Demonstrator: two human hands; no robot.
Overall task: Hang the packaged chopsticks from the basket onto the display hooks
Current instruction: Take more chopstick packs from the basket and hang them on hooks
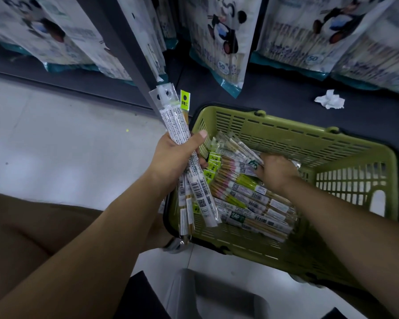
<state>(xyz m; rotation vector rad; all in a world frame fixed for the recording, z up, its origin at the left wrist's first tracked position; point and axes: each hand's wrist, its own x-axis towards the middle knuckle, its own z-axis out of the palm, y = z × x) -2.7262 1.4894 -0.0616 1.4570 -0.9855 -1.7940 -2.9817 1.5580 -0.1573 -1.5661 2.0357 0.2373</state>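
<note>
Most packs of chopsticks lie in a heap in the green basket on the floor. A bunch of them is already out. The left grip is closed tight around that bunch and holds it up beside the basket, holes at the top.

The right grip is down in the heap. Its fingertips are hidden under the packs, so I cannot tell if it has one.

I think this is the picking-up step. Next, one more pack should come out and join the bunch, holes lined up.

The hooks are not in view. Big bags hang above, blurry. White crumpled paper lies nearby.
</note>
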